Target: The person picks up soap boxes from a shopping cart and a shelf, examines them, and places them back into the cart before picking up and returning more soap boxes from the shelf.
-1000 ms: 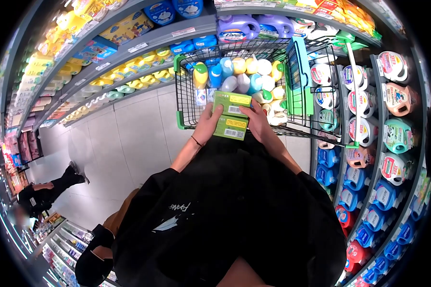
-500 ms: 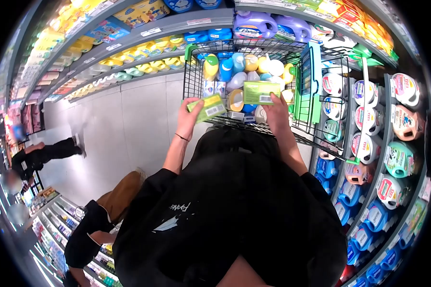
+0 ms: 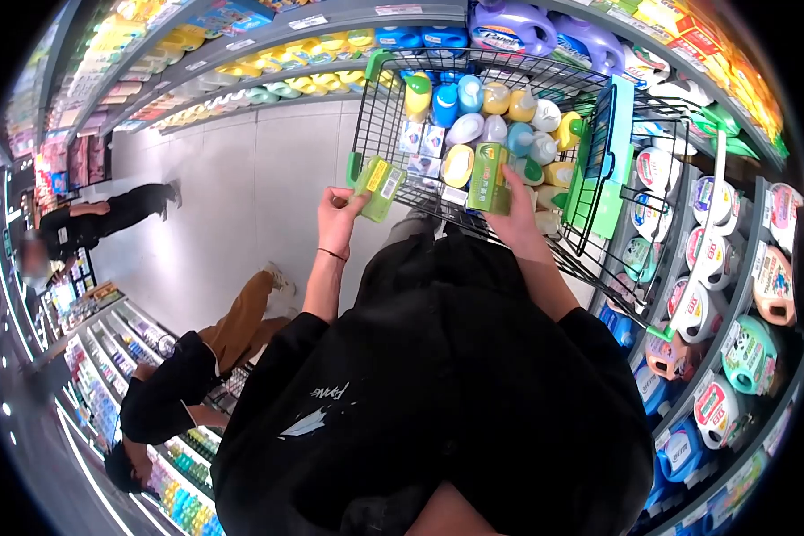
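Note:
My left hand (image 3: 341,217) pinches a light green box (image 3: 381,189) by its left edge, with a barcode label facing up, just left of the shopping cart (image 3: 360,134). Over the near side of the cart, my right hand (image 3: 516,211) grips a second green box (image 3: 489,179), held upright with its printed face showing. Inside the cart lie several bottles, among them a blue bottle (image 3: 444,105) and a yellow bottle with a green cap (image 3: 417,96), plus several small white-and-blue boxes (image 3: 411,137).
Shelves of detergent jugs (image 3: 710,255) line the right side, and more shelves (image 3: 308,21) run across the top. Pale floor tiles (image 3: 232,179) lie to the left. One person (image 3: 107,213) is at far left, another person (image 3: 174,384) at lower left.
Both green boxes have turned more upright, and the right one now shows its front instead of its barcode side. The cart appears slightly further right and up in view.

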The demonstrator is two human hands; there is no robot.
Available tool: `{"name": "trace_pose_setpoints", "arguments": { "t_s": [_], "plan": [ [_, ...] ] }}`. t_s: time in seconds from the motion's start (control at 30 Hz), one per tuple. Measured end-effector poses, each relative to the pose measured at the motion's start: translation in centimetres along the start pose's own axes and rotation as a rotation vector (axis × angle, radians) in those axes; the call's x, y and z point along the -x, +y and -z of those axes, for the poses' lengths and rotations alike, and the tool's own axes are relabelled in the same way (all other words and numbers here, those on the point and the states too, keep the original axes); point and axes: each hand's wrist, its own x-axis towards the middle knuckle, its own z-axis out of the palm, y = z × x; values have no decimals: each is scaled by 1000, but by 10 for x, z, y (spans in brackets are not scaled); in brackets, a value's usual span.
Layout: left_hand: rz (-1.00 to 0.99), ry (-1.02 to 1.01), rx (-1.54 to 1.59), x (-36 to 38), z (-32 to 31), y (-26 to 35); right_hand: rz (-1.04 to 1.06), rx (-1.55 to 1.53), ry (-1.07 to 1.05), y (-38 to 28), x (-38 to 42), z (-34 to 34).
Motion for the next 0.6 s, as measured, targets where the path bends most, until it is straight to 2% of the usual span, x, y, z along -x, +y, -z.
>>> {"name": "trace_pose_setpoints", "arguments": {
  "t_s": [0.03,0.13,0.27,0.33,0.43,0.6],
  "plan": [
    [-40,9,-82,2,2,-6,-54,-35,18,2,-1,7],
    [24,56,-86,13,5,-16,-70,68,-109,10,1,14],
    [110,47,-8,27,-13,-7,-128,146,-56,9,-3,27],
    [147,45,-12,32,-24,2,-112,158,-95,4,-1,28],
    [134,-38,-117,21,-26,0,-78,178,-136,1,4,29],
    [163,-297,-208,-11,-40,11,8,185,-73,-7,16,32]
  ]
}}
